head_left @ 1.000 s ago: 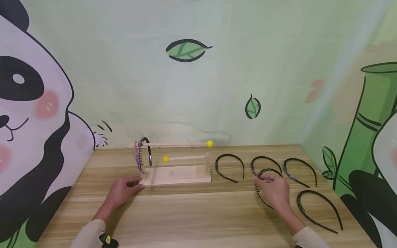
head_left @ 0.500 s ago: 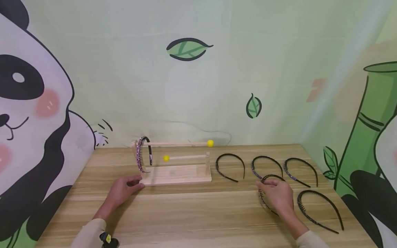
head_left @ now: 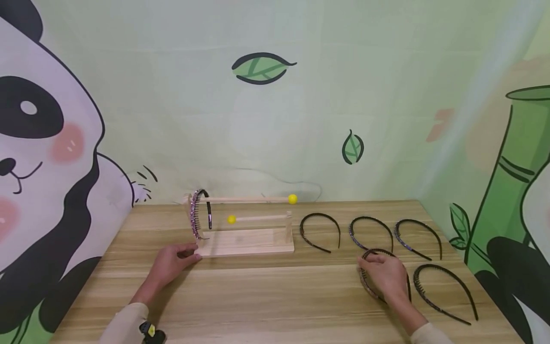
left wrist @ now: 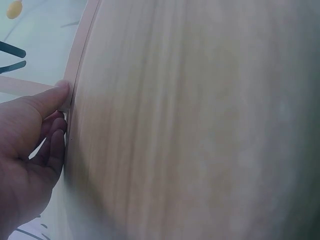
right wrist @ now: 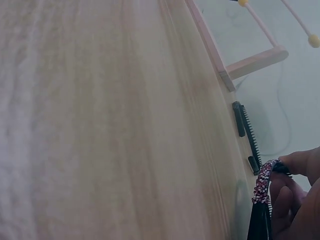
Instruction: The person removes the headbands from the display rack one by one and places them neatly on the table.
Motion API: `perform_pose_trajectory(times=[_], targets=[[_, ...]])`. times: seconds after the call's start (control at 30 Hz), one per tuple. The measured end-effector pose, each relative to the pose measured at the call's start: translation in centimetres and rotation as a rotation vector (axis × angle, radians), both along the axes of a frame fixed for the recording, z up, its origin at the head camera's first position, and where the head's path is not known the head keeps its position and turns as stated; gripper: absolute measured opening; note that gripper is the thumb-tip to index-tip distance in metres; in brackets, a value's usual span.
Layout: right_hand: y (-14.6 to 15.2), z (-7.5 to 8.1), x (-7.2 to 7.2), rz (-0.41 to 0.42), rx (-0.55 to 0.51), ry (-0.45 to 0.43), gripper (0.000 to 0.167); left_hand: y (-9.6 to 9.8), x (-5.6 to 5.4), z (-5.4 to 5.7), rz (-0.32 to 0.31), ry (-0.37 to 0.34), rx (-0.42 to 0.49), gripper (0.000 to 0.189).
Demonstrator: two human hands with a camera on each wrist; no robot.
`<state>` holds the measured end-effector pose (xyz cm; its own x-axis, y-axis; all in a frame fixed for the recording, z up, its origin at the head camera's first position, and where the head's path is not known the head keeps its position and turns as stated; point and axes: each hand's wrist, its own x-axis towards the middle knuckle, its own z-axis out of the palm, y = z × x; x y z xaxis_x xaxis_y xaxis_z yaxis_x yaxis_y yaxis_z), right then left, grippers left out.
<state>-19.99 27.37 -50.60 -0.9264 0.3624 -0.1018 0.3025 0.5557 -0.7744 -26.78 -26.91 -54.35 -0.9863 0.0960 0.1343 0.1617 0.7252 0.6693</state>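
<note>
My left hand (head_left: 171,263) holds the left end of a pale wooden stand (head_left: 249,242); in the left wrist view the thumb and curled fingers (left wrist: 58,137) pinch its base corner. Two rods tipped with yellow balls extend from the stand's posts. A headband with a sparkly purple band and comb teeth (head_left: 194,215) hangs on the upper rod at its left end. Over the right side of the table, my right hand (head_left: 386,277) pinches a black toothed headband (right wrist: 262,187) near its top. Pinkish and white rhinestones cover part of that band. The palm hides some of it.
Black headbands lie on the wooden table (head_left: 258,301): one right of the stand (head_left: 302,231), two farther right, (head_left: 352,234) and a headband at the far right (head_left: 397,234), and one nearer the front (head_left: 466,291). A printed panda backdrop (head_left: 193,119) stands behind.
My right hand has lowered the headband and drawn it toward the table's front, slightly right. My left hand has stayed at the stand's corner.
</note>
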Motion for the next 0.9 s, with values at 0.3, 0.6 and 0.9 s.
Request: perform_pose_trajectory(times=[0.3, 0.6, 0.9], targets=[[0.1, -0.6, 0.2, -0.003, 0.052, -0.030, 0.048, 0.0, 0.0, 0.1, 0.001, -0.009, 0.002, 0.035], [0.2, -1.1, 0.1, 0.006, 0.054, -0.036, 0.048, 0.0, 0.1, 0.1, -0.004, -0.003, -0.005, 0.034], [0.3, -1.1, 0.1, 0.023, 0.055, -0.035, 0.048, 0.0, 0.1, 0.0, -0.006, 0.001, 0.001, 0.035]])
